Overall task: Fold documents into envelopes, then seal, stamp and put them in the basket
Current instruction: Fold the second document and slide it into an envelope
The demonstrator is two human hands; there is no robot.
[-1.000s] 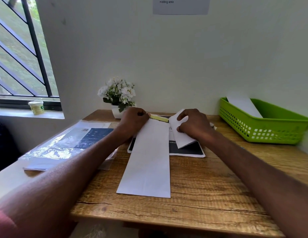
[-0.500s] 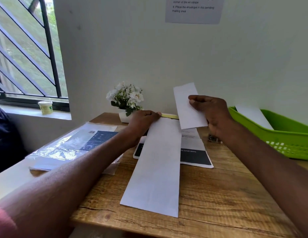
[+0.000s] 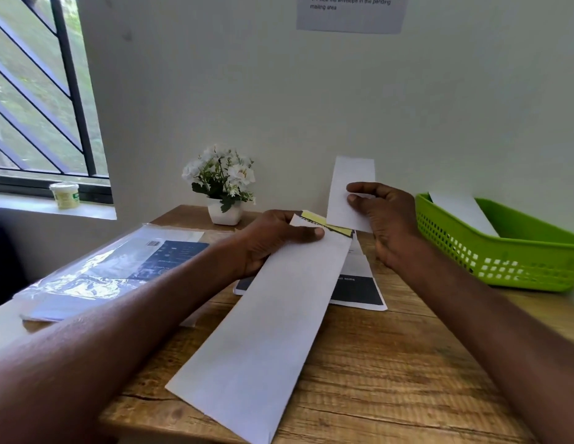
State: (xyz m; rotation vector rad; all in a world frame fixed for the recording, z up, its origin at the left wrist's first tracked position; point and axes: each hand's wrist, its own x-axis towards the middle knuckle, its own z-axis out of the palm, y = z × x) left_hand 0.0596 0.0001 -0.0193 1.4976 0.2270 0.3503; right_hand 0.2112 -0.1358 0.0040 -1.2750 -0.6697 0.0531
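Holding the long white paper envelope (image 3: 263, 322) at its far, open end, the left hand (image 3: 273, 241) curls its fingers (image 3: 306, 232) round that end, thumb on top, apparently to keep the mouth steady and open for loading. The envelope lies on the wooden bench (image 3: 407, 363), its long axis running from the near edge diagonally away and to the right, mouth pointing toward the wall. A yellow strip (image 3: 327, 223) shows at the mouth, probably the adhesive flap. The right hand (image 3: 388, 219) pinches a folded white document (image 3: 349, 193) between thumb and fingers, lifted clear of the bench just above the mouth. The document stands nearly upright, long axis vertical, lower end aimed down at the opening, which suggests insertion is the step in hand. Under the envelope lies a printed sheet with a black band (image 3: 359, 286). The green plastic basket (image 3: 503, 251) sits at the right, already holding 1 white envelope (image 3: 462, 209).
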